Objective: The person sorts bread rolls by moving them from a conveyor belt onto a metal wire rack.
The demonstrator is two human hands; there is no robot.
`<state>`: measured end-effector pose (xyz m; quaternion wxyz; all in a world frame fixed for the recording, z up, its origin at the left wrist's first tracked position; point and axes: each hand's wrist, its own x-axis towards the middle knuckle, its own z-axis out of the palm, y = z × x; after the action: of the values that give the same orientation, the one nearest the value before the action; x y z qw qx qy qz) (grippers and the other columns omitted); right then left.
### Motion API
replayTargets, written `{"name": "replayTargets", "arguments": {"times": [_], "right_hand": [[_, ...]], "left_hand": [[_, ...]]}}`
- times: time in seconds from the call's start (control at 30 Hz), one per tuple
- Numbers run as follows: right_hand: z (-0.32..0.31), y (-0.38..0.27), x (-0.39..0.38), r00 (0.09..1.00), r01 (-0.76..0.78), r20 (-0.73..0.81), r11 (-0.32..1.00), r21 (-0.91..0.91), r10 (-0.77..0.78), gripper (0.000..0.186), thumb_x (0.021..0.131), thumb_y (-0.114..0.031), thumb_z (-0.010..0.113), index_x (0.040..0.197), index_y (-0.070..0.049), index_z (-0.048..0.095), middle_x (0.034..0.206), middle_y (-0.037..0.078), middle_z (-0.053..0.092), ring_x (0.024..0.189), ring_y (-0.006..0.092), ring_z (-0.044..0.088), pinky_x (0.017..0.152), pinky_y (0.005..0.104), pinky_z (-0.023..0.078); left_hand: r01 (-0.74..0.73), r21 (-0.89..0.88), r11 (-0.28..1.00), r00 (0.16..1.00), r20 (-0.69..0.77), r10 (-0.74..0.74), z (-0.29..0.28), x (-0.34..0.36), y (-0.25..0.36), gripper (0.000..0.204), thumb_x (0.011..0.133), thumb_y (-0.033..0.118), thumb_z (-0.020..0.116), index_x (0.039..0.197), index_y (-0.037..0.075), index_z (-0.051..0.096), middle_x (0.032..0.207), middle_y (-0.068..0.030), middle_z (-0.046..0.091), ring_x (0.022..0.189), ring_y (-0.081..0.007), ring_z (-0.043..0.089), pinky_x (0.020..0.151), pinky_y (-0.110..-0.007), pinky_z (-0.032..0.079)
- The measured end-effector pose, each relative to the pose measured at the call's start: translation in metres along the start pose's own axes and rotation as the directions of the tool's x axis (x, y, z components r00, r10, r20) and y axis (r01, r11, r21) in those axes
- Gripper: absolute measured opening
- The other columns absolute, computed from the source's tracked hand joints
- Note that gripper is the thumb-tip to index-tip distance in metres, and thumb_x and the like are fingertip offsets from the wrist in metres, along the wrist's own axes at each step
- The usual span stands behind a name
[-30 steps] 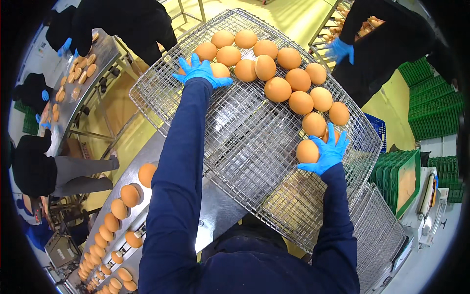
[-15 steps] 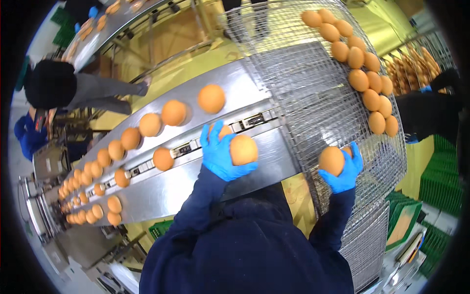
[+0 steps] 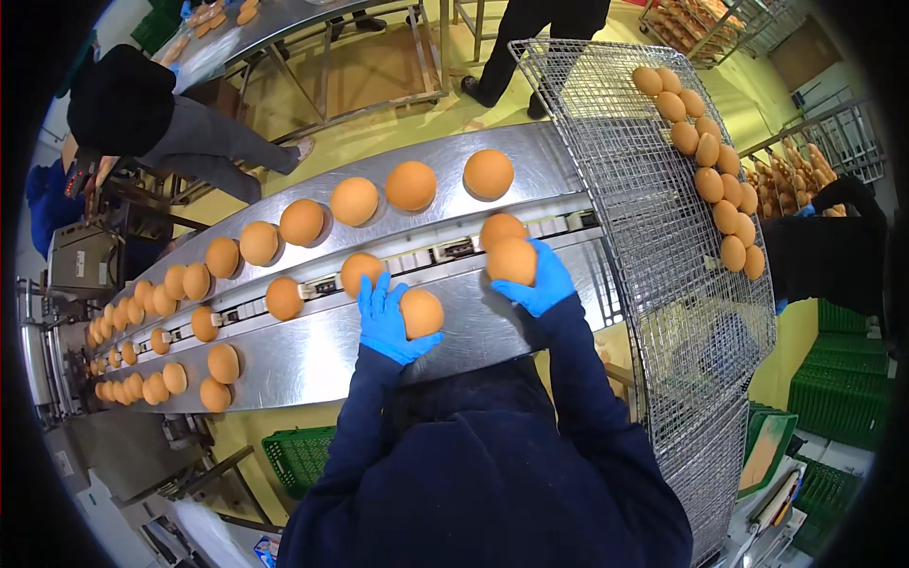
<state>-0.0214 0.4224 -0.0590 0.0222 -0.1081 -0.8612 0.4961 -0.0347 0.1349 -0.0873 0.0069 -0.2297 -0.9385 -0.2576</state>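
Blue-gloved, my left hand (image 3: 388,324) curls around a round brown bun (image 3: 421,312) over the near side of the steel conveyor (image 3: 317,355). Its fingertips reach next to another bun (image 3: 361,272) on the centre track. My right hand (image 3: 544,281), also gloved, grips a bun (image 3: 511,260) from its right side, close to the conveyor's right end. Just beyond that one, a further bun (image 3: 502,227) is partly hidden; whether the right hand touches it I cannot tell. Several buns (image 3: 411,186) line the conveyor's far side, and more run along the track.
A wire mesh rack (image 3: 615,189) at the conveyor's right end bears several buns (image 3: 732,189) along its right side. Green crates (image 3: 838,388) stand at the right; another crate (image 3: 298,459) is below the conveyor. Co-workers (image 3: 123,104) stand at the left, far side and right.
My right hand has moved left from over the wire rack to the conveyor. My left hand now sits farther left relative to the conveyor, beside a different track bun. The view has shifted.
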Motion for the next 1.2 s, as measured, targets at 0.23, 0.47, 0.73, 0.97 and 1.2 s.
{"name": "replayTargets", "arguments": {"times": [0.23,0.47,0.73,0.97,1.2], "right_hand": [[-0.027,0.013,0.002,0.768,0.018,-0.572,0.904,-0.427,-0.286,0.075,0.081,-0.02,0.068,0.141,0.0,0.028,0.123,0.027,0.051,0.109,0.04,0.054,0.094,0.0449,0.043],[0.012,-0.037,-0.037,0.95,0.207,-0.103,0.843,-0.496,-0.294,0.062,0.084,-0.035,0.061,0.135,-0.005,0.043,0.133,0.031,0.04,0.116,0.0475,0.045,0.1,0.0517,0.036],[0.035,-0.019,-0.068,0.967,0.234,0.197,0.87,-0.433,-0.162,0.073,0.07,-0.035,0.073,0.135,-0.022,0.043,0.133,0.027,0.041,0.111,0.0446,0.048,0.095,0.0492,0.042],[-0.039,-0.012,0.0,0.921,0.071,-0.302,0.866,-0.495,-0.248,0.07,0.074,-0.029,0.068,0.136,-0.011,0.041,0.136,0.029,0.037,0.117,0.0463,0.043,0.099,0.0502,0.037],[-0.032,0.064,0.014,0.911,0.136,-0.194,0.708,-0.693,-0.365,0.054,0.081,-0.028,0.062,0.128,-0.005,0.05,0.128,0.021,0.05,0.12,0.0413,0.045,0.106,0.0534,0.028]], "left_hand": [[-0.119,-0.079,0.99,0.99,0.073,0.124,0.002,0.01,0.015,0.107,0.059,0.057,0.077,0.14,0.002,0.032,0.14,-0.0238,0.034,0.133,-0.0478,0.021,0.109,-0.06,0.016],[-0.114,-0.02,0.993,0.943,0.313,0.114,0.016,0.018,0.036,0.128,0.055,0.063,0.076,0.148,0.004,0.01,0.151,-0.0213,0.015,0.138,-0.0492,0.009,0.111,-0.059,0.01],[-0.204,-0.06,0.977,0.867,0.453,0.209,0.008,0.021,0.037,0.119,0.058,0.056,0.076,0.148,0.008,0.016,0.152,-0.0222,0.014,0.138,-0.0502,0.007,0.112,-0.057,0.01],[-0.119,-0.359,0.926,0.952,0.223,0.209,-0.005,0.036,0.053,0.089,0.068,0.041,0.075,0.14,0.005,0.037,0.143,-0.0229,0.035,0.133,-0.0409,0.03,0.11,-0.046,0.027],[-0.12,-0.781,0.612,0.963,0.057,0.262,0.049,0.089,0.096,0.068,0.071,0.019,0.076,0.131,0.003,0.048,0.131,-0.0174,0.05,0.125,-0.0309,0.045,0.106,-0.04,0.034]]}}
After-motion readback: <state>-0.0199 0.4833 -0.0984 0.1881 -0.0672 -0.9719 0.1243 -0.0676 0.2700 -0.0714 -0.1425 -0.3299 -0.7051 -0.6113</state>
